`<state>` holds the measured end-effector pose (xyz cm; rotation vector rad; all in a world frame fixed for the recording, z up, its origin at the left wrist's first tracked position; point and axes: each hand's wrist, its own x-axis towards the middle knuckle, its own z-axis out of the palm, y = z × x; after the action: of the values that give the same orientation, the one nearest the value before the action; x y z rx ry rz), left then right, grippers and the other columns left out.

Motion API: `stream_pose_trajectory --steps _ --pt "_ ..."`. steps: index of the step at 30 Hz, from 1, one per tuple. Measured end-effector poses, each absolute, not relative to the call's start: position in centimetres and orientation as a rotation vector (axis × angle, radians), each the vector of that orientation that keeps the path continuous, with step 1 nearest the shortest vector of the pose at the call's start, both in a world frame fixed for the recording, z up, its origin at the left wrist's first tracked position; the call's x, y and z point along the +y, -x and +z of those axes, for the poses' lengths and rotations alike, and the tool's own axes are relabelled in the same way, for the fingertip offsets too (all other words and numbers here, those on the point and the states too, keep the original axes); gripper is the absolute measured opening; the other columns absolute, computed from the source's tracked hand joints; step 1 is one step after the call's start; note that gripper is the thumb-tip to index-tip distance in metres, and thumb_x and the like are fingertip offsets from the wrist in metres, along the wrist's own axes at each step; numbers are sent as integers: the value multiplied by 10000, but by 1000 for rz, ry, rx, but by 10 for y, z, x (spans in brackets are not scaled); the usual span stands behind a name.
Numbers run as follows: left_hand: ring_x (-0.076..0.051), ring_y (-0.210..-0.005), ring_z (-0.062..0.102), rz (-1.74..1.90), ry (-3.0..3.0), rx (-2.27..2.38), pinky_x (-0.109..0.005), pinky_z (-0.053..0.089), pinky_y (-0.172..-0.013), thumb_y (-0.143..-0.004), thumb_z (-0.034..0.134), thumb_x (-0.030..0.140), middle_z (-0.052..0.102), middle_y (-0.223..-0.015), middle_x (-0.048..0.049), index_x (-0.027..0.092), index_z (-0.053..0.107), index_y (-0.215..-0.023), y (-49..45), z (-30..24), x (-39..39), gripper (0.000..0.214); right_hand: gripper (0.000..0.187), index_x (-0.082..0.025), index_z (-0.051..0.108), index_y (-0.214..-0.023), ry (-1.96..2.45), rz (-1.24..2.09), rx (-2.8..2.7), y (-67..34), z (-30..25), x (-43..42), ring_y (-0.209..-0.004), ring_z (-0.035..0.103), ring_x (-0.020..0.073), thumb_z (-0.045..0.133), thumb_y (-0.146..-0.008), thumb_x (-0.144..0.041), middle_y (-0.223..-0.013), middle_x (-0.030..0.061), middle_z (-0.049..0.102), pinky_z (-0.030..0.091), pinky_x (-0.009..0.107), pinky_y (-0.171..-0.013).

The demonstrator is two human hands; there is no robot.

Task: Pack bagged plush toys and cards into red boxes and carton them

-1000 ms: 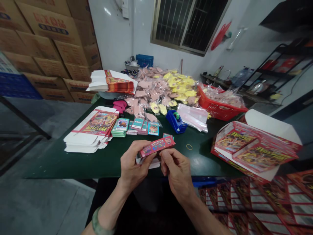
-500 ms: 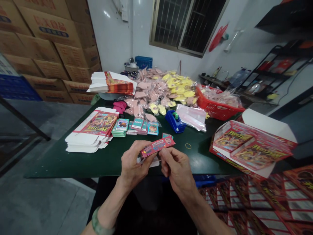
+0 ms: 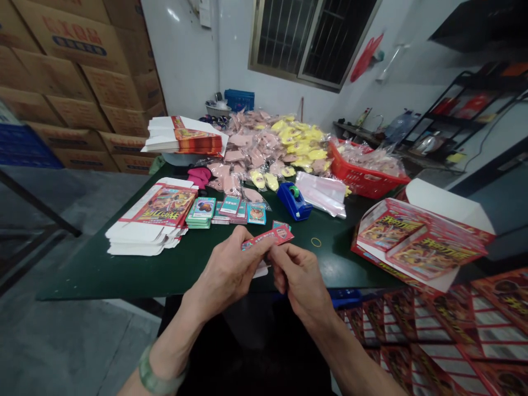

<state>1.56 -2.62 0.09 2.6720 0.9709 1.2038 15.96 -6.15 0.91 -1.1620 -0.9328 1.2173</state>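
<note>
Between my two hands, over the table's front edge, is a small red printed box (image 3: 282, 235) with a white flap below it. My left hand (image 3: 226, 264) is closed around its left part, thumb lying along the printed side. The fingers of my right hand (image 3: 297, 278) are pinched at its near right edge. Just beyond the box lies a small stack of cards (image 3: 280, 224), partly hidden. Further left are more card stacks (image 3: 201, 213) and flat red-and-white box blanks (image 3: 150, 214). A yellow rubber band (image 3: 315, 242) lies right of my hands.
A blue tape dispenser (image 3: 293, 201) and clear plastic bags (image 3: 324, 193) lie behind. Bagged pink and yellow pieces (image 3: 256, 148) are heaped at the back, beside a red basket (image 3: 367, 184). A display carton (image 3: 412, 245) with red boxes stands right; more printed boxes (image 3: 445, 330) lie below.
My left hand has shifted over the box, its thumb now covering more of the printed side. The right hand stays pinched at the edge. The view has moved slightly.
</note>
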Motion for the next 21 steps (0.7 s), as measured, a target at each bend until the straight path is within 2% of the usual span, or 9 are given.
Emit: stream_pose_trajectory --steps 9,14,21 --pt "-99 -714 509 1287 -2509 854 -206 463 -603 -880 477 149 470 -843 -14 240 441 -1311 -15 -1 -18 442 351 -167 561 -582 1186 1086 -999 -155 -5 -55 -338 320 40 632 -758 -462 -407 -75 409 243 180 -326" --pt "-99 -697 508 1368 -2430 781 -211 452 -575 -844 479 125 485 -844 -23 206 499 -1267 -16 1 -16 432 370 -167 550 -574 1138 1104 -928 -151 -7 -52 -340 340 42 635 -751 -480 -414 -72 425 279 178 -318" --pt "-121 -695 524 1545 -2340 787 -245 458 -601 -880 392 137 512 -771 -44 118 626 -1124 -21 4 -12 338 438 -171 475 -511 1121 1420 -710 -144 -49 -51 -312 315 37 715 -637 -516 -378 -85 400 279 177 -289"
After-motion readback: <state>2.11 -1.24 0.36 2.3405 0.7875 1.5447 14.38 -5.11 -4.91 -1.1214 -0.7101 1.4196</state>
